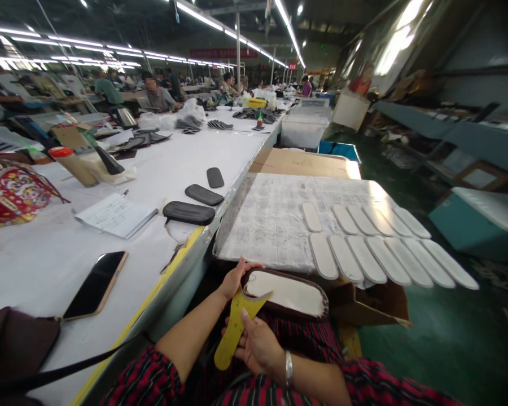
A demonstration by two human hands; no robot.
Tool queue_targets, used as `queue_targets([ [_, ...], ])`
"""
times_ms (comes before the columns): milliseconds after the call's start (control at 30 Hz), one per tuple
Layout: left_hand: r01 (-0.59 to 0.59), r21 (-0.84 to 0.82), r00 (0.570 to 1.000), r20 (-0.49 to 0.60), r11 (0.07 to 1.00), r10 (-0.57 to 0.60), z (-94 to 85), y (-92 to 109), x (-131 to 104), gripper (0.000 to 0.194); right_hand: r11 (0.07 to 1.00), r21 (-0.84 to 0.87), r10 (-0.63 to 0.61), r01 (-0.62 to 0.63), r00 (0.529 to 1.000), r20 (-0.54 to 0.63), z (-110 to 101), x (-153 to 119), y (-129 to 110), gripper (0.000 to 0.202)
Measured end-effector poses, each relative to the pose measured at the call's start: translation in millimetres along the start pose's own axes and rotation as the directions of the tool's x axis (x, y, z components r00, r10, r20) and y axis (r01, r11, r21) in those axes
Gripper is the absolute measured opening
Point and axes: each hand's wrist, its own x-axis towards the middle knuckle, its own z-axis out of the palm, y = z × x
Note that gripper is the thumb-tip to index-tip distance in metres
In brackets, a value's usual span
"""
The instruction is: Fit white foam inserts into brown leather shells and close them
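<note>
My left hand (233, 280) grips the near-left end of an oblong pad (290, 293), which has a white face and a dark brown rim. The pad lies tilted over my lap. In my right hand (260, 341) is a flat yellow scraper-like tool (232, 337) with a concave, two-pointed end. My right thumb presses on its face. One point of the tool overlaps the pad's white face near the left end; whether it touches cannot be told. Some fingers of both hands are hidden behind what they hold.
White oblong pieces (366, 259) lie in two rows on a covered board (271, 225). Below it is an open cardboard box (381, 301). The white table (152, 259) at left carries three black pads (188, 212), a notebook (116, 214) and a phone (96, 285). People sit farther back.
</note>
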Motion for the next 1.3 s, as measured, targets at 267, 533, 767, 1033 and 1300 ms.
queue_targets([
  [267, -0.075, 0.288, 0.988, -0.109, 0.955, 0.111, 8.2, -3, 0, 0.058, 0.998, 0.051, 0.037, -0.036, 0.999, -0.023, 1, -11, -5, 0.042],
  [533, -0.144, 0.709, 0.947, -0.103, 0.69, 0.303, 22.3, -3, 4, 0.038, 0.994, 0.094, 0.062, -0.06, 0.998, -0.021, -6, -19, -9, 0.032],
  [767, -0.061, 0.93, 0.92, -0.089, 0.362, 0.382, 35.3, -3, -1, 0.04, 0.999, -0.042, 0.005, -0.008, 0.997, -0.071, -8, -36, -19, 0.022],
  [1033, -0.158, 0.981, 0.934, 0.112, 0.112, 0.34, 19.0, -1, -9, 0.07, 0.915, -0.348, -0.224, 0.205, 0.974, -0.015, -75, -98, -110, 0.04],
  [1300, -0.222, 0.927, 0.969, 0.243, -0.303, 0.035, 62.1, 1, 4, 0.094, 0.022, -0.999, -0.631, -0.045, 0.774, -0.049, -154, -12, -259, 0.045],
])
